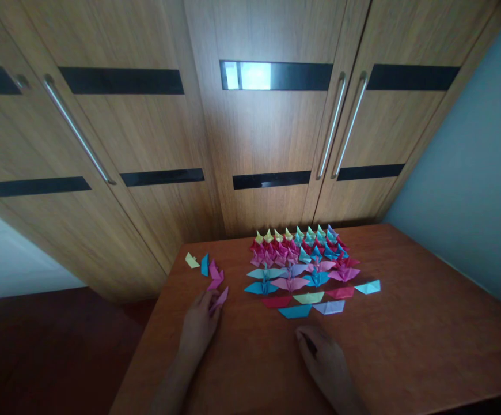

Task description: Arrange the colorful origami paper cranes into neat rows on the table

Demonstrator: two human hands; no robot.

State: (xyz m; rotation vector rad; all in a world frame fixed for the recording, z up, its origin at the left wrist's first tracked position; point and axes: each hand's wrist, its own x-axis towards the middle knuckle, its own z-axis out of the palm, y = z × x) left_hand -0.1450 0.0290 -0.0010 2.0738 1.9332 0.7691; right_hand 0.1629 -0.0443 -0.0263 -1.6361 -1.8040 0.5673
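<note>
My left hand (199, 323) is closed on a pink folded paper piece (221, 300) at the left of the table. Just beyond it lie a magenta folded piece (216, 274), a blue one (205, 265) and a pale yellow one (192, 260). My right hand (319, 351) rests on the table with its fingers curled, and nothing shows in it. Nearest to it are a blue flat folded piece (295, 312) and a lilac one (329, 307). Behind these, several folded paper cranes (291, 280) stand in rows with wings spread.
The reddish-brown wooden table (406, 323) stands against a wooden wardrobe (268, 132) with long metal handles. More small folded figures (276, 253) in yellow, green, red and pink fill the back rows. A bluish wall (470, 173) rises at the right.
</note>
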